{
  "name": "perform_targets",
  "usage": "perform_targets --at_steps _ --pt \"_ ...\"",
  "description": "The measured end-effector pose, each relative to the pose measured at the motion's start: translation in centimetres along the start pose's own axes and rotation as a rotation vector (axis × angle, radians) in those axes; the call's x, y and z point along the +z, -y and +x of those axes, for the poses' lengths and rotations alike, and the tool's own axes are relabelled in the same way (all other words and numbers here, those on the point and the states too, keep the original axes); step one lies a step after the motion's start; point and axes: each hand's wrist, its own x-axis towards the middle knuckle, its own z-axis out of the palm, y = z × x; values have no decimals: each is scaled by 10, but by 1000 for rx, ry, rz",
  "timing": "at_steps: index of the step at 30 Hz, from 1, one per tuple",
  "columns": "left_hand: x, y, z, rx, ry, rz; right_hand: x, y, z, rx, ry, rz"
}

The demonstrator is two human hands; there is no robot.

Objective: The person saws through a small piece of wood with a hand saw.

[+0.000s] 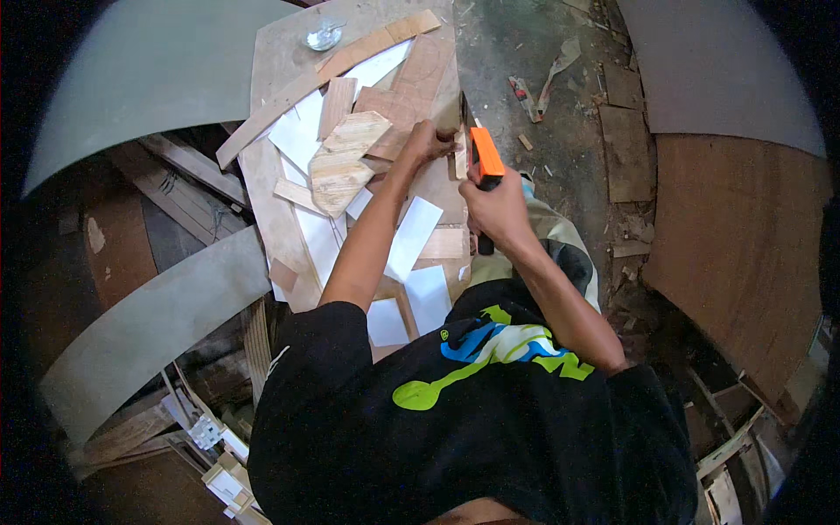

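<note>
My right hand (497, 208) is closed round the black grip of an orange and black hand tool (488, 156), whose kind I cannot make out. The tool stands over the right edge of a wooden work table (271, 66). Just left of it, my left hand (429, 143) has its fingers curled at a narrow pale wood strip (460, 156) along that edge. The fingertips are partly hidden, but they appear to grip the strip. Under and beside my left forearm lie a light grained wood board (348, 162) and a white panel (415, 236).
A long wood batten (350, 57) lies slantwise across the table's far part, near a clear plastic container (323, 37). Brown board offcuts (420, 74) and white pieces cover the table. Scraps lie on the floor (490, 52); a large brown sheet (735, 245) stands at the right.
</note>
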Motion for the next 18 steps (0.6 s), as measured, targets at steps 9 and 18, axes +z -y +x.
perform_targets --at_steps 9,18 --pt "3 -7 -3 -101 31 47 0 -4 4 30 24 -22" --pt "13 13 8 65 60 -87 3 -16 11 -29 -31 -81"
